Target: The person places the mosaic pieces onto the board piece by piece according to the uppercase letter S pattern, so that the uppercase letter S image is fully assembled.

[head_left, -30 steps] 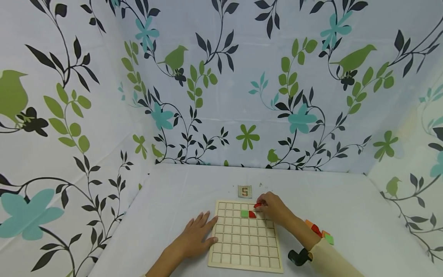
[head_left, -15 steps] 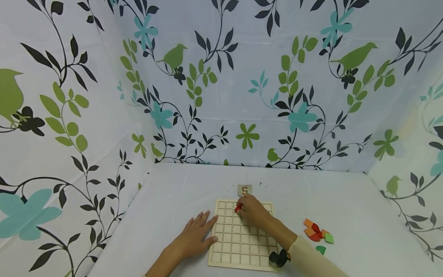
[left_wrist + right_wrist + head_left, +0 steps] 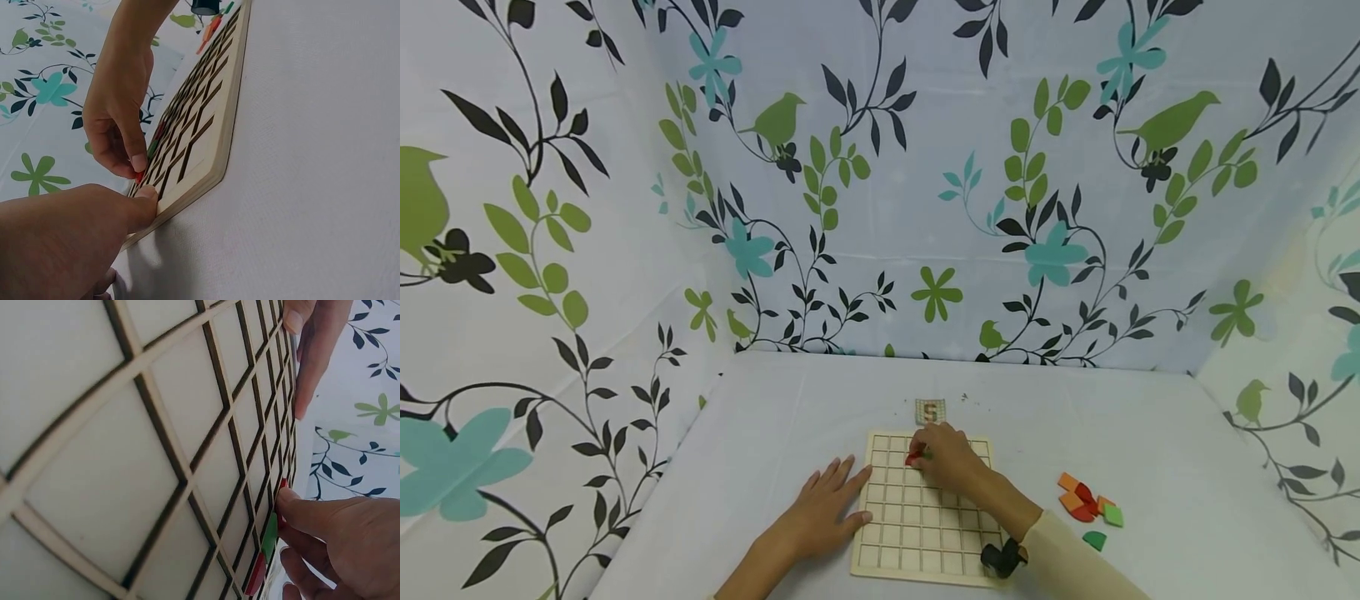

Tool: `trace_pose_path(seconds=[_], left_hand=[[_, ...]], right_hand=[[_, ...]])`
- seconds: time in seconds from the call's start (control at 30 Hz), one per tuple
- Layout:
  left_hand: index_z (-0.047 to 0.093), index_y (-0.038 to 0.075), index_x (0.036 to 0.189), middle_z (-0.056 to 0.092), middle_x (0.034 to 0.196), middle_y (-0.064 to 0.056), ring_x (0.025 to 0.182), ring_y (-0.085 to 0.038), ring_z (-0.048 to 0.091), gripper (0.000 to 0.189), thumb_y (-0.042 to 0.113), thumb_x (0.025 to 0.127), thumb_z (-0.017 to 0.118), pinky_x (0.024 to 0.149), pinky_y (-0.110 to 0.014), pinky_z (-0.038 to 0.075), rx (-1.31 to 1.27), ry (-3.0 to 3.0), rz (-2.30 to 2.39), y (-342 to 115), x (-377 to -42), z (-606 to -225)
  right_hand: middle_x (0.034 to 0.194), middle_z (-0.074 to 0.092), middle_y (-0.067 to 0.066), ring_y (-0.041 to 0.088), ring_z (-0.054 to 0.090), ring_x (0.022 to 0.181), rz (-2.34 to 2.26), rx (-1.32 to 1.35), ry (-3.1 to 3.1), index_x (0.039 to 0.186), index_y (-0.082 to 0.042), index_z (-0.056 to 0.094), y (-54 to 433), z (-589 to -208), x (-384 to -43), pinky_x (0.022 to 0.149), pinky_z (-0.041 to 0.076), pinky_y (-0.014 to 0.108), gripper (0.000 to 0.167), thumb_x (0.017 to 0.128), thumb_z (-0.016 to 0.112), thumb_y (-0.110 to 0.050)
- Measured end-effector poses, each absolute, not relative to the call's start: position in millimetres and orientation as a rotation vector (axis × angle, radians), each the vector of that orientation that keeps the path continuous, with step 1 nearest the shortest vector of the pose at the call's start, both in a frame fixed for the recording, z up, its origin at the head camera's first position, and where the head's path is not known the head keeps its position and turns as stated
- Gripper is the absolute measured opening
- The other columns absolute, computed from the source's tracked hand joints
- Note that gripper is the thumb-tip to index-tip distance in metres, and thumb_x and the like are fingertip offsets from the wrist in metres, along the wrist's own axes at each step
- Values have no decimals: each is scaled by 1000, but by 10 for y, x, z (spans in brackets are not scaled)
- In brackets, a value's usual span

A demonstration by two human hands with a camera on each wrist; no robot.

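Observation:
A wooden grid board [image 3: 917,537] lies on the white table. My right hand [image 3: 951,458] is over its far rows and pinches a small red tile [image 3: 912,459] between thumb and finger, at the board's surface. In the right wrist view a green tile [image 3: 269,537] and another red tile [image 3: 255,575] sit in cells beside that hand; in the head view it mostly hides them. My left hand [image 3: 823,510] lies with fingers spread at the board's left edge, thumb and a fingertip touching the frame. Beyond the board is a small card [image 3: 931,412] with an S-like pattern.
Right of the board lies a loose group of orange [image 3: 1067,482], red [image 3: 1083,492] and light green [image 3: 1113,516] tiles. A dark green rounded tile [image 3: 1095,540] lies nearer. Patterned cloth walls [image 3: 880,250] surround the table. A black camera [image 3: 1002,558] sits at the right wrist.
My right hand has moved left across the board's far rows with the red tile, from right of the placed tiles to their left. My left hand has stayed in place.

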State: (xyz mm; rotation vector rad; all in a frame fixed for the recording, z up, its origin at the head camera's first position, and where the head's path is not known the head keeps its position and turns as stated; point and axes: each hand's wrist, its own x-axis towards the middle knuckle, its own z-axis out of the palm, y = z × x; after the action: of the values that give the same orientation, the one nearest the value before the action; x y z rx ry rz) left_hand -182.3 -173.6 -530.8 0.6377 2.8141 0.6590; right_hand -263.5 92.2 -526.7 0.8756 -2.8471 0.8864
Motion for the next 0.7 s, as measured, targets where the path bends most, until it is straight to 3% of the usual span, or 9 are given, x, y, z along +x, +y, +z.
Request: trace_pose_path(seconds=[0.17,0.4,0.7], left_hand=[[39,16,164,27,171,-23,159,-47,23,70,51,106,58,124,-72,19,643,2822,658,-1729,-1819,-5314],[39,16,164,26,172,-23,159,-47,23,72,53,106,57,124,-72,18,635,2811,664,-1732,-1826,-5339],[40,16,164,27,172,-23,159,-48,23,72,56,106,55,123,-73,20,643,2814,663,-1731,-1837,-5354]], right_hand=[[96,70,-2,27,62,101,842,893,-2826,89,-17,79,939,-5278,-2634,91,50,65,6,92,83,-14],[92,70,-2,22,61,92,767,937,-2781,94,-15,79,944,-5289,-2573,88,53,56,6,92,83,-11],[103,73,2,27,63,103,719,955,-2793,102,-12,77,969,-5247,-2514,90,54,57,10,93,81,-12]])
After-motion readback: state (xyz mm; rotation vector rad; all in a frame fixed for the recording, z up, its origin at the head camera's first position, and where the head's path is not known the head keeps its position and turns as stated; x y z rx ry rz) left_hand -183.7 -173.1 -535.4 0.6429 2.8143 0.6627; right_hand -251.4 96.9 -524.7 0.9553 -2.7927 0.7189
